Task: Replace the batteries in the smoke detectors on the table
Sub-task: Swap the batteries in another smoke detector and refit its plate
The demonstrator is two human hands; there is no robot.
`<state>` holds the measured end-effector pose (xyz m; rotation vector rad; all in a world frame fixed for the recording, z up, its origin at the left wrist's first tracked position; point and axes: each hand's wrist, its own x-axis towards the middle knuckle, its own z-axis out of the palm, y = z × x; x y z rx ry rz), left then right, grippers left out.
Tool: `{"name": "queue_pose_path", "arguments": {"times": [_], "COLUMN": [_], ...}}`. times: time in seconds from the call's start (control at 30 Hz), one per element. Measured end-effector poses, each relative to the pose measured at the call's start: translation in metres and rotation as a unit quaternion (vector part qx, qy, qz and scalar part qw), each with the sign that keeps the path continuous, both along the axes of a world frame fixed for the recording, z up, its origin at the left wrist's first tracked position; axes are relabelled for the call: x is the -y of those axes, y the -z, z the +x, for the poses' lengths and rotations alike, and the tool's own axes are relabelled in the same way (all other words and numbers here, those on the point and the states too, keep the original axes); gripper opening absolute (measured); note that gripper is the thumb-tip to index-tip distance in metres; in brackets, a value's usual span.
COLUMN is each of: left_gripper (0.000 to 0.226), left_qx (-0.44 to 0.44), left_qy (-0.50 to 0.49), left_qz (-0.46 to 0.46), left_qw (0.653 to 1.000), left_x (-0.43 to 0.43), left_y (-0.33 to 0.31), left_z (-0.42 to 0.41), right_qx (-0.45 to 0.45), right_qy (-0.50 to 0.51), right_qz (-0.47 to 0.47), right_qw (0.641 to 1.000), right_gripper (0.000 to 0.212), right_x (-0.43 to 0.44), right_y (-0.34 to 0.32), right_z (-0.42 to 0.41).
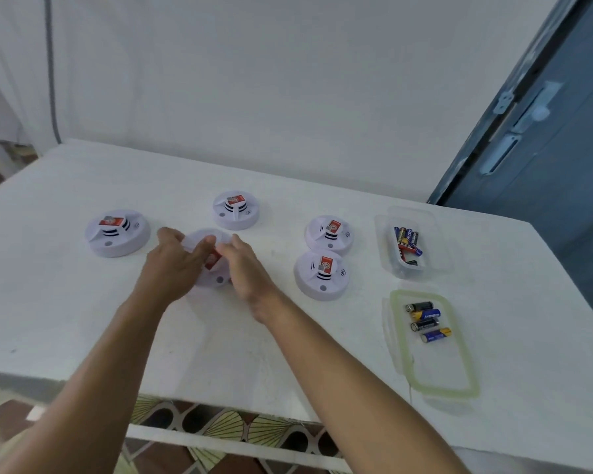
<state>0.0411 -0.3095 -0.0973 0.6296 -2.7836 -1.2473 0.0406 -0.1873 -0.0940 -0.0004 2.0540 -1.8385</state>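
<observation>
Between our fingers (199,247) sits the smoke detector (220,278), flat on the table (65,302). Our left hand (172,265) and right hand (245,268) curl around its sides, clamped on its white body, though blur hides the fingertips. Just beyond the fingers stands a second detector (236,209), left of them a third detector (117,232), and right of them a pair of detectors (322,274) close together. Further right of the fingers, a clear tub (387,258) holds loose batteries (408,239), and a green-rimmed lid (439,367) carries four batteries (427,319).
</observation>
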Motion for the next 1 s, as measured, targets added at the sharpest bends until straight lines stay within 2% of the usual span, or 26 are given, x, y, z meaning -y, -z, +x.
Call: {"name": "queue_pose_path", "arguments": {"times": [0.07, 0.13, 0.23, 0.37, 0.47, 0.53, 0.67, 0.73, 0.87, 1.0], "left_gripper": [0.051, 0.047, 0.04, 0.034, 0.029, 0.03, 0.017, 0.015, 0.026, 0.036], "left_qx": [-0.058, -0.114, -0.183, -0.269, -0.318, -0.326, -0.33, -0.32, -0.312, -0.299], "left_qy": [0.019, 0.036, 0.071, 0.137, 0.201, 0.244, 0.316, 0.329, 0.318, 0.309], "left_qz": [0.058, 0.074, 0.078, 0.067, 0.041, 0.023, 0.006, 0.012, 0.012, -0.011], "left_qw": [0.996, 0.99, 0.977, 0.951, 0.926, 0.913, 0.889, 0.888, 0.895, 0.903], "left_x": [-0.009, -0.018, -0.032, -0.065, -0.085, -0.091, -0.097, -0.101, -0.113, -0.122], "left_y": [-0.01, -0.016, -0.021, -0.028, -0.025, -0.022, -0.024, -0.026, -0.028, -0.03], "left_z": [0.001, 0.001, 0.001, 0.008, 0.013, 0.016, 0.02, 0.021, 0.017, 0.015], "right_qx": [-0.018, -0.041, -0.044, 0.025, 0.084, 0.095, 0.096, 0.093, 0.087, 0.055], "right_qy": [0.028, 0.064, 0.131, 0.165, 0.178, 0.182, 0.208, 0.21, 0.174, 0.178], "right_qz": [-0.054, -0.101, -0.172, -0.261, -0.337, -0.347, -0.35, -0.355, -0.36, -0.343], "right_qw": [0.998, 0.992, 0.975, 0.951, 0.921, 0.915, 0.908, 0.906, 0.912, 0.92], "right_gripper": [0.04, 0.036, 0.053, 0.039, 0.054, 0.062, 0.048, 0.042, 0.036, 0.041], "right_x": [-0.01, -0.023, -0.041, -0.063, -0.084, -0.095, -0.116, -0.125, -0.135, -0.143], "right_y": [-0.001, -0.003, -0.006, -0.02, -0.031, -0.034, -0.031, -0.027, -0.023, -0.021], "right_z": [0.0, 0.001, -0.002, -0.007, -0.014, -0.015, -0.014, -0.013, -0.007, -0.007]}}
